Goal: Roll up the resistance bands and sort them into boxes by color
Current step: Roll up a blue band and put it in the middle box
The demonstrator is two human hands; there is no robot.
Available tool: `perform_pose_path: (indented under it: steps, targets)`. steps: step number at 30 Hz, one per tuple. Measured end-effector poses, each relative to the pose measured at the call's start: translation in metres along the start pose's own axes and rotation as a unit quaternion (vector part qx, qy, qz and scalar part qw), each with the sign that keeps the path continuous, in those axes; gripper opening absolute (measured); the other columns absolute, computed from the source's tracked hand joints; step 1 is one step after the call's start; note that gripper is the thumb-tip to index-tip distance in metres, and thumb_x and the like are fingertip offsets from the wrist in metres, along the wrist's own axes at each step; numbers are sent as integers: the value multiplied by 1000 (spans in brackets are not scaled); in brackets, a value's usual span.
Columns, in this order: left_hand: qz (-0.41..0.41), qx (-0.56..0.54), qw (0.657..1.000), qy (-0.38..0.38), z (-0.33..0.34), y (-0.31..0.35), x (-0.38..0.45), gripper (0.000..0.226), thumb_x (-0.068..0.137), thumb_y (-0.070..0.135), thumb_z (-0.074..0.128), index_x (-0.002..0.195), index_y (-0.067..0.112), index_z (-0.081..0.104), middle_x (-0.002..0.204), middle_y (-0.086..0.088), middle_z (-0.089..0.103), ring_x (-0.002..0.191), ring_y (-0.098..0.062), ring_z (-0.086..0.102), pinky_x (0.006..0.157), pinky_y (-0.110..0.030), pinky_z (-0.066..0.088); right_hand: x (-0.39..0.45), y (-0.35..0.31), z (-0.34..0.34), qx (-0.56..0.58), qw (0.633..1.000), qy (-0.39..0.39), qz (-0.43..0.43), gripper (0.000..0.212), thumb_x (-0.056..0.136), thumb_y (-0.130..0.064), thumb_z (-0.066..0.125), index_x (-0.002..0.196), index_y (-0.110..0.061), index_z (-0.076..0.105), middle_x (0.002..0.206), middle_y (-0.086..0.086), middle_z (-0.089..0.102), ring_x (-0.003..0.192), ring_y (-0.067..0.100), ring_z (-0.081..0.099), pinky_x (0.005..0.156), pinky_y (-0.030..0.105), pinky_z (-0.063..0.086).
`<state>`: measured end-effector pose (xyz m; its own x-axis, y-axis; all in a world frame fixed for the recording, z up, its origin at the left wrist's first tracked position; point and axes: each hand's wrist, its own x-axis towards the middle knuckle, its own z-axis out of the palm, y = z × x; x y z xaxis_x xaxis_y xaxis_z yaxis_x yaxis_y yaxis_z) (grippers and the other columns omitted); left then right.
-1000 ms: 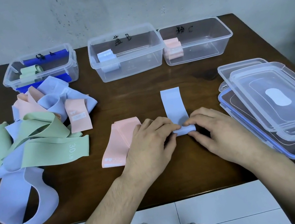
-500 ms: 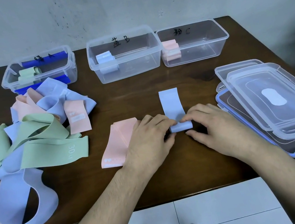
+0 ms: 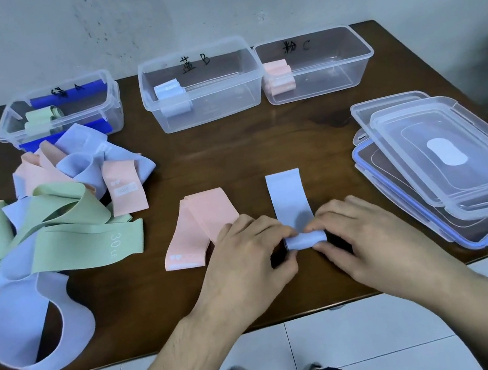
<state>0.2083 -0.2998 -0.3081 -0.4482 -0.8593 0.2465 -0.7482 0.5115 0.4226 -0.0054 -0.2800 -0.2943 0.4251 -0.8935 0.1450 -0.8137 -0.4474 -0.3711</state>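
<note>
A light blue band lies flat on the brown table, its near end rolled into a small coil. My left hand pinches the coil's left side and my right hand pinches its right side. A flat pink band lies just left of my left hand. Three clear boxes stand at the back: the left box holds green rolls, the middle box a blue roll, the right box pink rolls.
A heap of loose green, blue and pink bands covers the table's left side, with a blue loop near the front edge. Stacked clear lids lie at the right. The table's front edge runs just under my wrists.
The coil at the blue band's near end has grown thicker as both hands rolled it away from me. The flat part of the band is shorter.
</note>
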Motion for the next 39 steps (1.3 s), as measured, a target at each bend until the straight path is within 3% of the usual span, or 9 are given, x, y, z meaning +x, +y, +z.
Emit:
perform_pose_path:
  steps: [8,15,23,28,33,39]
  targets:
    - [-2,7,999,-42,-6,7,-3,31,87,39,49,107,28,70,102,16,58,89,-8,45,80,-27,40,-8,-3,3,3,1000,5,-1,23,94,-29,59,116,-25,67,111,-16,54,89,7,46,81,24,47]
    - [-23,-29,996,-83,-10,6,3,31,96,37,53,124,30,64,112,18,53,101,-4,38,97,-29,36,-5,-6,7,13,999,50,0,26,83,-15,77,107,-21,68,104,-10,61,82,11,53,73,25,49]
    - [-19,-77,997,24,2,6,-4,23,87,38,53,103,29,65,103,17,61,88,-6,51,83,-32,49,-1,-1,7,46,998,39,29,23,90,-22,70,113,-23,69,108,-14,61,95,9,59,84,29,53]
    - [-39,-100,994,15,0,-1,1,16,90,29,68,106,30,69,105,20,64,91,0,44,84,-34,51,4,-1,5,21,999,35,29,26,92,-29,65,118,-24,69,110,-14,61,94,8,52,85,30,52]
    - [-36,-89,995,-8,-3,-4,8,17,93,31,64,109,30,70,106,21,62,97,-1,44,89,-32,45,6,-3,6,18,999,39,17,31,84,-29,74,114,-25,68,110,-12,59,90,12,55,79,30,53]
    - [-6,-81,996,35,5,-5,3,19,95,34,55,108,28,67,110,19,57,91,-4,47,84,-33,45,8,2,11,39,997,54,23,25,88,-21,72,113,-24,69,109,-14,60,91,11,59,78,31,54]
